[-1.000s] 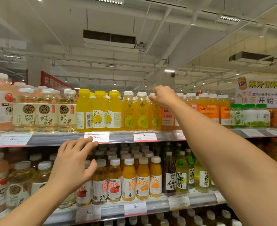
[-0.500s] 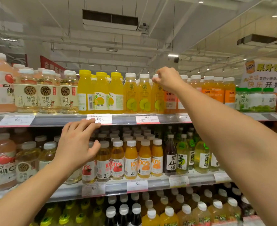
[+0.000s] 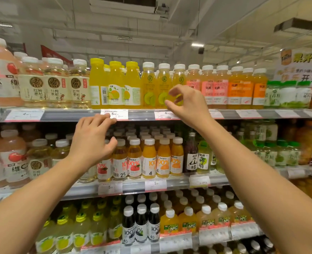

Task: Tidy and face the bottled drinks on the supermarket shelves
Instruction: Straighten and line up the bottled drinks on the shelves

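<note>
Facing the top shelf [image 3: 144, 114] is the step in hand, and the bottles that seem to want attention are the lime bottles [image 3: 156, 87], three white-capped ones standing in the front row between the yellow-capped bottles [image 3: 114, 85] and the pink-labelled ones [image 3: 208, 87]. The right hand [image 3: 188, 103] hangs in front of the third lime bottle, fingers loosely curled with thumb and forefinger apart, gripping nothing; whether a fingertip touches the label cannot be told. The left hand [image 3: 92, 142] is relaxed and spread, its fingertips resting at the shelf edge by the price tag [image 3: 114, 114], holding nothing. To do this well, I judge the right hand should take a bottle round the body, turn it until the lime picture looks straight out, and draw it flush with its neighbours at the shelf lip. The leftmost yellow-capped bottle shows its barcode side outward, so it likely needs a turn too. Bottles stand shoulder to shoulder here, so a careless twist could knock a neighbour; steadying with the left hand would help. The middle shelf [image 3: 151, 186] rows look fairly even.
</note>
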A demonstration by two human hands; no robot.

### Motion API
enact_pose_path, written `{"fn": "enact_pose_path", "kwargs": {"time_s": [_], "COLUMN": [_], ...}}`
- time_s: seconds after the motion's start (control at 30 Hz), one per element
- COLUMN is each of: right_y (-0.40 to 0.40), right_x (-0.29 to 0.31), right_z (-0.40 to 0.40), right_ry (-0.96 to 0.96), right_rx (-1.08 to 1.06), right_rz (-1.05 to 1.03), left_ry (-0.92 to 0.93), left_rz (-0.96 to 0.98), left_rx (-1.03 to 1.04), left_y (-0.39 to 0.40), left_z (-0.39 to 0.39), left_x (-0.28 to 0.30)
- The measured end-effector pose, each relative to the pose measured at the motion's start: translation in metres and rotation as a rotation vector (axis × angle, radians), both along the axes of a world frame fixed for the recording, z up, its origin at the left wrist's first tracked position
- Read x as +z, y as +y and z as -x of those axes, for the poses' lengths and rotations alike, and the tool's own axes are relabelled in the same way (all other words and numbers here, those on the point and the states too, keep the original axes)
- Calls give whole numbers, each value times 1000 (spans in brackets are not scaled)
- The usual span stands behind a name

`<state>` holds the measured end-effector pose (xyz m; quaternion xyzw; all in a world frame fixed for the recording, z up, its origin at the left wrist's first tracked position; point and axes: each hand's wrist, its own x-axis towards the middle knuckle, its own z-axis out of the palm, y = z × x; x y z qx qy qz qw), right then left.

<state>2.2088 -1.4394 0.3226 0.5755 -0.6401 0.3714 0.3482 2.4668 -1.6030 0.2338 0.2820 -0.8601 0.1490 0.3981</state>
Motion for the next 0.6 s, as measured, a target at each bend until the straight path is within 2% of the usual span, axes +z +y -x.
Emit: {"fn": "enact_pose_path", "kwargs": {"time_s": [0.37, 0.6], "right_y": [47, 71], "right_x": [-87, -140], "right_z": [-42, -62], "right_ry": [-129, -269], "right_rx": [94, 127], "right_rz": [-223, -420], "left_ry": [-75, -219], "left_rz": [-56, -250], "left_rx": [37, -106], "left_y": [14, 43], "left_z": [0, -33], "left_x": [0, 7]}}
